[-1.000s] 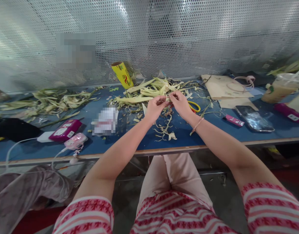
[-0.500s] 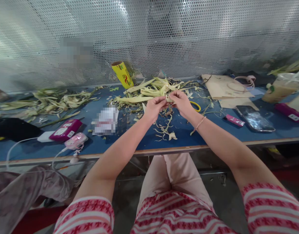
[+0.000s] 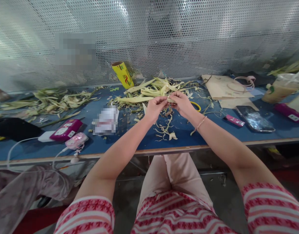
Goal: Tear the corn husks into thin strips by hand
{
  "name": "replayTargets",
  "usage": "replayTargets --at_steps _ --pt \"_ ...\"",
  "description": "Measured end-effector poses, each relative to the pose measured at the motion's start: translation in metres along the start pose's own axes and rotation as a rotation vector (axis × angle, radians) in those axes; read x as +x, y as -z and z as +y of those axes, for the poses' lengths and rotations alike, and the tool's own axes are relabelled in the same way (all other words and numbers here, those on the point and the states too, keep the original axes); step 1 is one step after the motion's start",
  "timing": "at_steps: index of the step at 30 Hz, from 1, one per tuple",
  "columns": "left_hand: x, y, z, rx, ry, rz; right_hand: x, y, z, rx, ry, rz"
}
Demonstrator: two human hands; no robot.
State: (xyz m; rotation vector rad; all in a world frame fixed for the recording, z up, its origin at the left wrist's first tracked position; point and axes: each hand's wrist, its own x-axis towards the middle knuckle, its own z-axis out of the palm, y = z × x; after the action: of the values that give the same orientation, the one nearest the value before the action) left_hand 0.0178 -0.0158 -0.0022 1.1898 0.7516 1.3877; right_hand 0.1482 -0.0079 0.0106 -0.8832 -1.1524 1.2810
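Note:
Both hands meet above the blue table, fingertips pinched together on a small pale husk strip (image 3: 169, 99). My left hand (image 3: 156, 107) grips it from the left, thumb and fingers closed. From the other side my right hand (image 3: 181, 102) pinches it, with a braided band on the wrist. Fingers cover most of the strip, so its shape is unclear. Just behind the hands lies a heap of pale green dried husks (image 3: 149, 92). A yellow loop (image 3: 195, 106) shows beside my right wrist, partly hidden. Thin curled scraps (image 3: 172, 135) lie below the hands.
A yellow cardboard tube (image 3: 123, 75) leans by the perforated metal screen (image 3: 149, 39). To the left are more husks (image 3: 59, 100), a purple device (image 3: 66, 130) and cables. Rightward lie brown paper (image 3: 224, 86), a phone (image 3: 255, 118) and a drink cup (image 3: 281, 87). Another person's leg (image 3: 29, 188) is at lower left.
My fingers have shifted slightly around the pale strip, and both hands stay in nearly the same place. The other person's leg at lower left has moved a little.

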Motion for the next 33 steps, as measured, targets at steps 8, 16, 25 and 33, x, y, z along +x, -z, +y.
replayTargets --at_steps 8,16,25,33 --pt "-0.006 -0.006 0.008 -0.093 0.102 0.048 0.0 0.003 0.0 0.01 0.047 -0.007" --pt "-0.007 -0.012 0.013 -0.189 0.231 0.114 0.001 0.003 0.003 0.019 0.106 0.001" --pt "-0.01 -0.012 0.012 -0.114 0.115 0.073 -0.002 0.0 0.001 0.044 0.117 -0.014" --pt "-0.006 -0.006 0.008 0.022 -0.015 0.018 -0.004 -0.001 -0.002 0.031 0.102 0.018"
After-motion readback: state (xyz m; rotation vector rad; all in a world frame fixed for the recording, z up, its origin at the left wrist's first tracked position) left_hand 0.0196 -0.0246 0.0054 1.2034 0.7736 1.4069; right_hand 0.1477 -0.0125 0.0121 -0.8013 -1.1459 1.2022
